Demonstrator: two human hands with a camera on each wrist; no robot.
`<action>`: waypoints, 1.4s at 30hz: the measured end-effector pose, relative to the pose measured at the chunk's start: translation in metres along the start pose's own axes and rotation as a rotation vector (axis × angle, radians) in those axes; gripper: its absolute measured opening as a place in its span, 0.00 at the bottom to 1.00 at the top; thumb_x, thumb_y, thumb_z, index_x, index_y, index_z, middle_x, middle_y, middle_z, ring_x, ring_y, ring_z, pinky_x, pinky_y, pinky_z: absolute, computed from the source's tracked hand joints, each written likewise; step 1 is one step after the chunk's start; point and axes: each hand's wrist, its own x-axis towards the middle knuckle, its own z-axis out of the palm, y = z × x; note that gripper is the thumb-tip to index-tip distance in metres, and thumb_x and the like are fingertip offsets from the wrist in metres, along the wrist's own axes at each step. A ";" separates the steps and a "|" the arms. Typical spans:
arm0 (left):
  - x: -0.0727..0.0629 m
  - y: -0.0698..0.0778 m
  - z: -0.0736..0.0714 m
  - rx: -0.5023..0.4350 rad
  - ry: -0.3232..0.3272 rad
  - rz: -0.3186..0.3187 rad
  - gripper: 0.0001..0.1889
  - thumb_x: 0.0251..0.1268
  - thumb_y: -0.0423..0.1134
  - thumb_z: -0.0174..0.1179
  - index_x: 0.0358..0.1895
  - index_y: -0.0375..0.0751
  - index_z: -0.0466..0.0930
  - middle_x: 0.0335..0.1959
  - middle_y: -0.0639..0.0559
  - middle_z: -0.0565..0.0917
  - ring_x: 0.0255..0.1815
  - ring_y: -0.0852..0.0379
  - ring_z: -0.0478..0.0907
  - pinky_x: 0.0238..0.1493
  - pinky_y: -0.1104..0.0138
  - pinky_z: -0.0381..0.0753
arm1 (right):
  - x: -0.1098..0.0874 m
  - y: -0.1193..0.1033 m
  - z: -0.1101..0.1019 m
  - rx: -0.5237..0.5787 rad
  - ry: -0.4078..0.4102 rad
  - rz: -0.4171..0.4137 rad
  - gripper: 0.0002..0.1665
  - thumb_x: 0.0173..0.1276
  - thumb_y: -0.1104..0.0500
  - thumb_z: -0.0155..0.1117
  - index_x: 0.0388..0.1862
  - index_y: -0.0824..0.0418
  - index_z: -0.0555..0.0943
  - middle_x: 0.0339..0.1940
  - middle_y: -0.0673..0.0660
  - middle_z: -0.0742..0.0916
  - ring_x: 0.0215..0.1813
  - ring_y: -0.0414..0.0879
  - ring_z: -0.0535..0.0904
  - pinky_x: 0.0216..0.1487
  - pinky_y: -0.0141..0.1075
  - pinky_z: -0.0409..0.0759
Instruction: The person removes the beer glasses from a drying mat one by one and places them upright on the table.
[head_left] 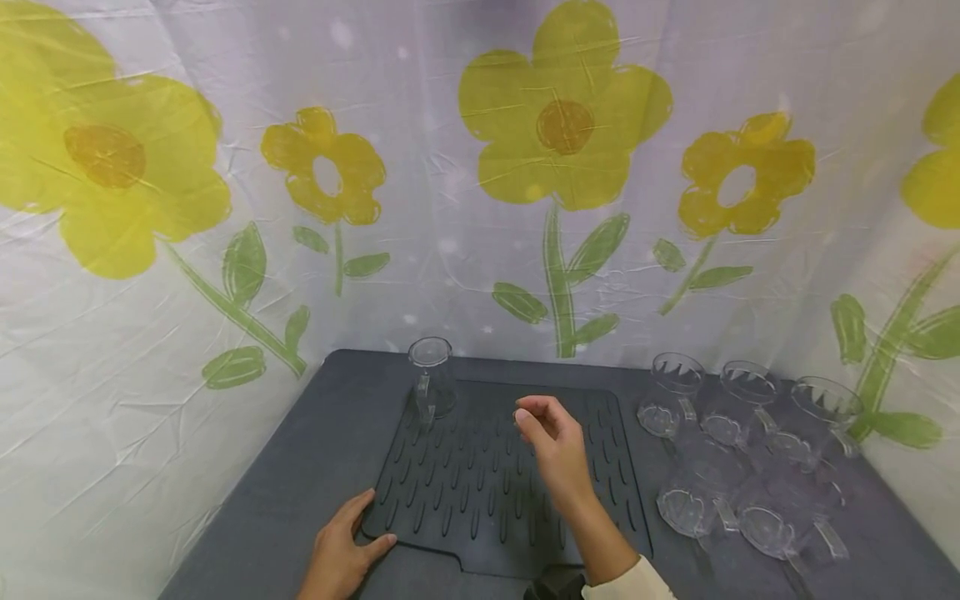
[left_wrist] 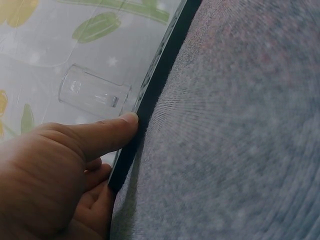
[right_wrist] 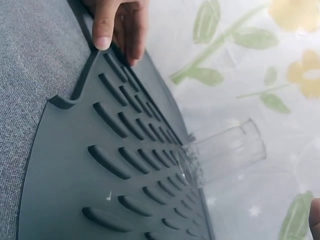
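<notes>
A black ribbed drying mat [head_left: 480, 500] lies on the dark table. At its near left corner rests my left hand [head_left: 341, 542], the thumb on the front edge and the fingers along the left side. In the left wrist view the thumb [left_wrist: 107, 135] presses against the mat's dark edge. My right hand [head_left: 555, 446] is over the middle of the mat with fingers bent loosely toward the thumb and nothing visible between them. One clear glass mug [head_left: 435, 379] stands at the mat's far left corner, its handle facing the near side.
Several more clear glass mugs [head_left: 678, 375] stand in two rows on the table [head_left: 300, 450], right of the mat. A white curtain [head_left: 435, 250] with yellow flowers hangs along the back and sides.
</notes>
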 end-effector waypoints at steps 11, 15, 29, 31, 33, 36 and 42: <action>0.000 0.000 0.000 0.016 0.016 0.000 0.45 0.43 0.42 0.78 0.66 0.29 0.68 0.64 0.28 0.68 0.64 0.31 0.65 0.57 0.46 0.73 | 0.013 0.016 0.015 0.000 -0.008 0.061 0.14 0.73 0.54 0.60 0.48 0.64 0.78 0.46 0.61 0.81 0.50 0.56 0.78 0.50 0.55 0.77; 0.000 -0.001 0.000 0.013 0.012 -0.010 0.45 0.43 0.43 0.78 0.67 0.29 0.67 0.64 0.28 0.68 0.64 0.30 0.64 0.57 0.46 0.73 | 0.018 0.022 0.021 -0.020 -0.030 0.074 0.14 0.73 0.55 0.59 0.49 0.64 0.78 0.45 0.57 0.82 0.48 0.50 0.78 0.48 0.50 0.78; 0.000 -0.002 0.000 0.024 0.008 -0.007 0.46 0.43 0.45 0.78 0.67 0.30 0.67 0.64 0.28 0.68 0.63 0.30 0.65 0.57 0.46 0.73 | 0.028 0.019 0.040 -0.016 -0.112 0.162 0.15 0.74 0.59 0.57 0.53 0.68 0.77 0.53 0.62 0.81 0.56 0.56 0.77 0.51 0.55 0.77; 0.000 -0.002 0.000 0.014 0.003 -0.017 0.46 0.43 0.44 0.78 0.67 0.29 0.67 0.64 0.27 0.67 0.63 0.29 0.65 0.56 0.47 0.74 | 0.032 0.032 0.043 -0.010 -0.124 0.176 0.16 0.74 0.57 0.58 0.54 0.66 0.77 0.53 0.60 0.81 0.55 0.55 0.77 0.50 0.54 0.77; -0.001 -0.002 0.000 0.004 0.002 -0.029 0.46 0.43 0.43 0.78 0.67 0.29 0.67 0.64 0.27 0.67 0.63 0.29 0.65 0.56 0.48 0.75 | 0.035 0.040 0.046 -0.005 -0.130 0.188 0.17 0.74 0.56 0.58 0.55 0.65 0.77 0.53 0.59 0.81 0.56 0.55 0.76 0.50 0.56 0.77; -0.001 -0.002 0.000 0.013 0.007 -0.028 0.46 0.43 0.43 0.78 0.67 0.29 0.67 0.64 0.27 0.67 0.62 0.29 0.66 0.55 0.48 0.76 | 0.038 0.048 0.049 -0.006 -0.118 0.191 0.19 0.73 0.51 0.60 0.55 0.62 0.78 0.53 0.55 0.82 0.55 0.52 0.77 0.50 0.56 0.77; 0.001 0.001 0.000 0.033 0.005 -0.019 0.46 0.43 0.44 0.78 0.67 0.29 0.67 0.64 0.27 0.67 0.62 0.29 0.66 0.54 0.47 0.75 | 0.045 0.053 0.055 -0.015 -0.096 0.203 0.20 0.71 0.48 0.61 0.54 0.60 0.79 0.51 0.55 0.83 0.55 0.51 0.77 0.48 0.52 0.79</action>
